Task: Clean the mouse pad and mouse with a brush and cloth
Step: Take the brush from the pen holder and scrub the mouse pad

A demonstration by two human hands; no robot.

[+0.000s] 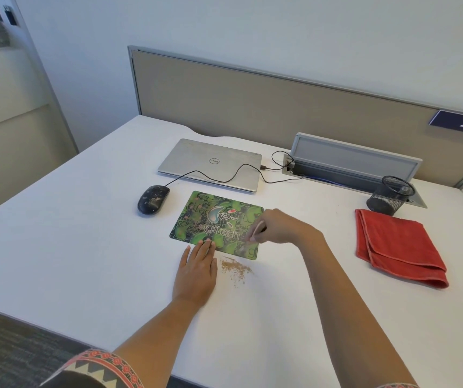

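Observation:
A green patterned mouse pad (210, 219) lies flat in the middle of the white desk. My left hand (196, 268) lies flat on the desk, its straight fingertips pressing the pad's near edge. My right hand (280, 225) grips a small pale-bristled brush (255, 232) whose bristles touch the pad's right side. Brown dust (234, 267) is scattered on the desk just below the pad. A black wired mouse (153, 198), speckled with dirt, sits left of the pad. A folded red cloth (398, 247) lies at the right.
A shut silver laptop (210, 163) lies behind the pad, the mouse cable looping across it to a cable tray (356, 163). A black mesh pen cup (391, 196) stands above the cloth. A beige partition (252, 96) backs the desk.

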